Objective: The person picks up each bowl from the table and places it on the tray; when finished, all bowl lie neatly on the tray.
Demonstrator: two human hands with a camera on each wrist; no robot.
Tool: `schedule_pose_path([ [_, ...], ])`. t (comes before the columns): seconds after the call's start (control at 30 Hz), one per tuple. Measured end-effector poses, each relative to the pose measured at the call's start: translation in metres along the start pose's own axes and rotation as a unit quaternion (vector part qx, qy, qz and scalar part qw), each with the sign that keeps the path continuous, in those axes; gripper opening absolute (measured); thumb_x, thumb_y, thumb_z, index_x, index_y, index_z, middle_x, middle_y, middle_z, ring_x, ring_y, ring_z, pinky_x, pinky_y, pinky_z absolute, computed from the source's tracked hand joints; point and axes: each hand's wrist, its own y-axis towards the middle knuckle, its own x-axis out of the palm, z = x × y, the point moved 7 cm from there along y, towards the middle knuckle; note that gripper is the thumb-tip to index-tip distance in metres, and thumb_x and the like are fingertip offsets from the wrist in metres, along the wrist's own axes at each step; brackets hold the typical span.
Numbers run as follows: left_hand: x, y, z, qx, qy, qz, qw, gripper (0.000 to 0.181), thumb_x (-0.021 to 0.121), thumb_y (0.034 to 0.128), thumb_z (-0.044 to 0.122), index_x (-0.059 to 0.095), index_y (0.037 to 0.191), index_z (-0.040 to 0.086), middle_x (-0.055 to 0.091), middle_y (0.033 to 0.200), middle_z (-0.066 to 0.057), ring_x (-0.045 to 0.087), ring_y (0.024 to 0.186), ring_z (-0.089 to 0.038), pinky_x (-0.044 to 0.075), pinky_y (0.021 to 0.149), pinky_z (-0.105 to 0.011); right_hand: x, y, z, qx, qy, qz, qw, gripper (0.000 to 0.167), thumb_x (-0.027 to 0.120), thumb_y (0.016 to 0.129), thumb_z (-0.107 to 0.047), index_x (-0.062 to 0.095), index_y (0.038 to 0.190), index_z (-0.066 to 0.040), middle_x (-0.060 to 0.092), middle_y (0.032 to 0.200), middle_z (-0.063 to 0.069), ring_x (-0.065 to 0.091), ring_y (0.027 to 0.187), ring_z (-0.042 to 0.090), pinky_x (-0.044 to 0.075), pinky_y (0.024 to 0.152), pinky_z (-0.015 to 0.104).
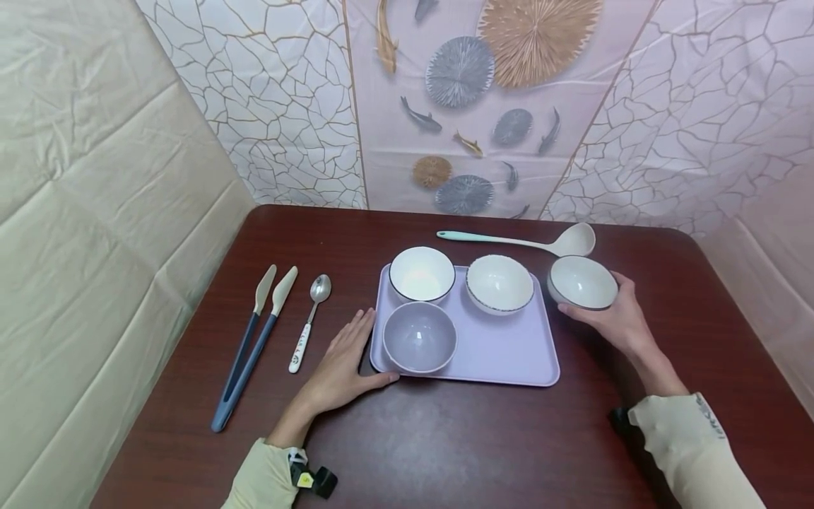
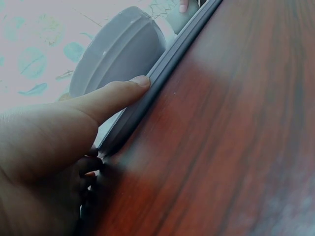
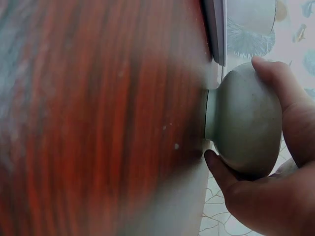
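Observation:
My right hand (image 1: 620,314) grips a white bowl (image 1: 581,281) with a dark rim, just right of the lilac tray (image 1: 496,360). In the right wrist view, thumb and fingers span the outside of this bowl (image 3: 248,120), its foot at or close above the tabletop. My left hand (image 1: 343,364) rests against the tray's left side, fingers straight and the thumb along the front edge. The left wrist view shows that thumb beside a grey bowl (image 2: 123,54). On the tray stand the grey bowl (image 1: 420,338), a white bowl (image 1: 422,274) behind it and a patterned-rim white bowl (image 1: 499,284).
Behind the tray lies a ladle (image 1: 572,242) with a mint handle. To the left are a spoon (image 1: 311,318) with a white handle and blue-handled tongs (image 1: 248,353) with pale tips. A patterned cloth (image 1: 299,106) hangs behind the dark wooden table (image 1: 445,445).

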Motion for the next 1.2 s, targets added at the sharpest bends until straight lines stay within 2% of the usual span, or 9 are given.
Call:
schedule_pose_path([
  [0.2,0.0,0.0,-0.001,-0.001,0.002,-0.001,1.0,0.11,0.075,0.0799,0.055,0.016,0.156,0.004,0.019,0.161,-0.013,0.01,0.148,-0.026,0.011,0.117,-0.044,-0.001,0.0,0.002,0.014,0.016,0.007,0.9998,0.118,0.087,0.073,-0.039,0.009,0.151,0.003,0.03,0.146,0.033,0.038,0.127,0.044,0.033,0.101,0.058],
  [0.37,0.003,0.002,0.0,0.0,0.004,-0.003,1.0,0.11,0.075,0.08,0.056,0.016,0.156,0.004,0.019,0.161,-0.012,0.01,0.148,-0.025,0.011,0.117,-0.044,-0.009,-0.007,0.004,0.033,0.054,0.008,0.998,0.113,0.085,0.076,-0.036,0.011,0.152,0.002,0.029,0.149,0.029,0.036,0.129,0.038,0.029,0.106,0.049],
  [0.43,0.003,0.002,0.001,0.001,0.002,-0.004,1.0,0.109,0.075,0.0802,0.056,0.016,0.156,0.004,0.019,0.161,-0.012,0.009,0.148,-0.025,0.011,0.117,-0.045,-0.015,-0.015,0.0,0.029,0.059,0.007,0.9978,0.111,0.085,0.077,-0.034,0.012,0.153,0.001,0.029,0.149,0.028,0.034,0.129,0.038,0.028,0.107,0.046],
  [0.53,0.002,0.001,0.002,0.001,-0.004,-0.001,1.0,0.109,0.076,0.0799,0.055,0.016,0.156,0.004,0.019,0.161,-0.012,0.009,0.148,-0.025,0.011,0.117,-0.045,-0.023,-0.033,-0.015,0.002,0.059,-0.002,0.9982,0.107,0.086,0.077,-0.028,0.015,0.153,-0.002,0.031,0.147,0.024,0.035,0.126,0.035,0.028,0.104,0.037],
  [0.63,0.001,0.0,0.002,-0.001,-0.009,0.002,1.0,0.109,0.077,0.0796,0.053,0.016,0.157,0.004,0.02,0.161,-0.012,0.009,0.148,-0.025,0.011,0.117,-0.046,-0.021,-0.056,-0.036,-0.03,0.077,-0.03,0.9961,0.103,0.087,0.076,-0.018,0.019,0.152,-0.004,0.034,0.145,0.02,0.037,0.124,0.03,0.027,0.101,0.031],
  [0.7,0.0,0.0,0.002,-0.001,-0.01,0.003,0.9999,0.109,0.077,0.0795,0.053,0.016,0.157,0.004,0.02,0.161,-0.012,0.01,0.148,-0.025,0.01,0.117,-0.046,-0.015,-0.071,-0.048,-0.047,0.092,-0.055,0.9931,0.102,0.087,0.075,-0.013,0.021,0.152,-0.007,0.036,0.143,0.018,0.038,0.122,0.025,0.026,0.101,0.03],
  [0.9,-0.001,-0.001,-0.001,-0.002,-0.009,0.004,0.9999,0.11,0.076,0.0796,0.055,0.016,0.157,0.005,0.019,0.161,-0.011,0.009,0.148,-0.025,0.01,0.117,-0.046,0.022,-0.101,-0.076,-0.11,0.127,-0.115,0.979,0.104,0.091,0.066,-0.005,0.028,0.149,-0.009,0.043,0.138,0.013,0.042,0.119,0.011,0.03,0.095,0.012],
  [1.03,0.0,-0.001,-0.002,0.001,-0.003,0.005,1.0,0.11,0.074,0.0799,0.057,0.016,0.157,0.005,0.02,0.161,-0.011,0.01,0.148,-0.025,0.011,0.117,-0.045,0.047,-0.108,-0.08,-0.129,0.138,-0.142,0.9718,0.108,0.094,0.061,-0.009,0.029,0.147,-0.009,0.044,0.138,0.01,0.046,0.119,0.015,0.033,0.094,0.011],
  [1.2,0.001,0.0,-0.001,0.007,0.007,0.004,0.9999,0.109,0.074,0.0803,0.057,0.016,0.156,0.004,0.02,0.16,-0.012,0.01,0.148,-0.026,0.012,0.117,-0.045,0.065,-0.11,-0.076,-0.118,0.12,-0.159,0.9728,0.11,0.096,0.061,-0.019,0.026,0.146,-0.011,0.043,0.137,0.011,0.047,0.118,0.023,0.036,0.092,0.012],
])
